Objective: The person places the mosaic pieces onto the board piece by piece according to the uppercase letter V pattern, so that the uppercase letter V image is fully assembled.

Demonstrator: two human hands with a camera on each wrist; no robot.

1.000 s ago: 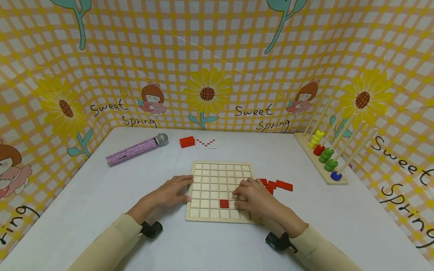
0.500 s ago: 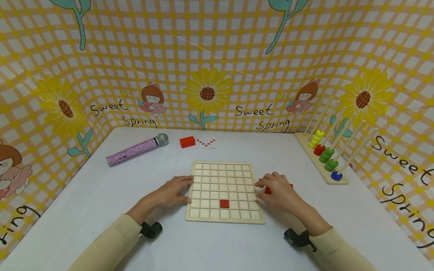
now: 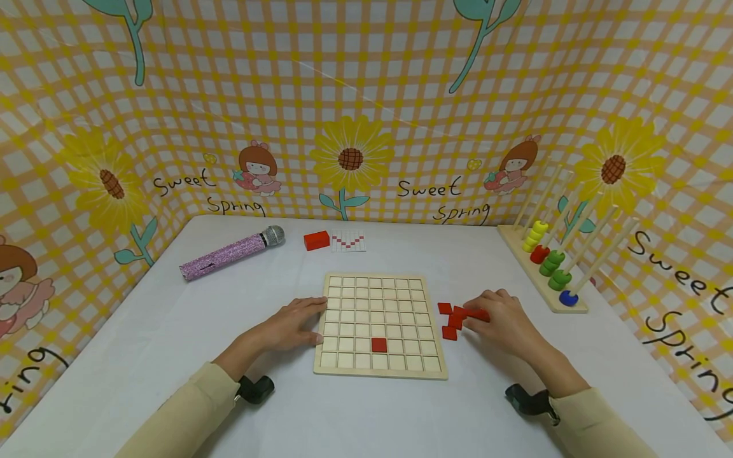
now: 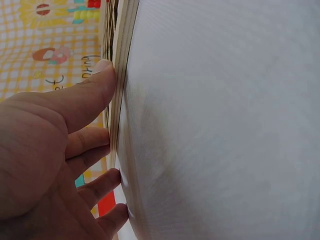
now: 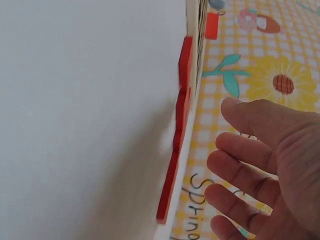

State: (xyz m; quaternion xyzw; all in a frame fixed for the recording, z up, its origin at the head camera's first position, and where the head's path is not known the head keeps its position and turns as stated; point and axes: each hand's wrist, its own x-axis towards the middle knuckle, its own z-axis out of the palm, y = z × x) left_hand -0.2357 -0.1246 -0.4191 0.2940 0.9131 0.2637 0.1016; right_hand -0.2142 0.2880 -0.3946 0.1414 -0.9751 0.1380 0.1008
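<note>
A square wooden grid board (image 3: 355,296) lies on the white table, with a red square tile (image 3: 379,345) in one cell near its front. My left hand (image 3: 292,323) rests along the board's left side; in the left wrist view its thumb (image 4: 95,92) and fingertips touch the edge. To the right of the board lie several loose red tiles (image 3: 449,333). Over the outer ones hovers my right hand (image 3: 504,321), partly covering them. The right wrist view shows its loosely bent fingers (image 5: 235,200) holding nothing, apart from the red tiles (image 5: 168,185).
A glittery purple microphone (image 3: 229,253) lies at the back left. Behind the board are a red block (image 3: 317,240) and a white pattern card (image 3: 348,240). At the right stands a wooden bead stacker (image 3: 544,270) with upright pegs. Patterned cloth (image 3: 349,95) walls the table's back and sides.
My right hand has moved from over the board's right part outward to the right, uncovering the grid and the nearer loose tiles. The left hand and the tile in the grid stay put.
</note>
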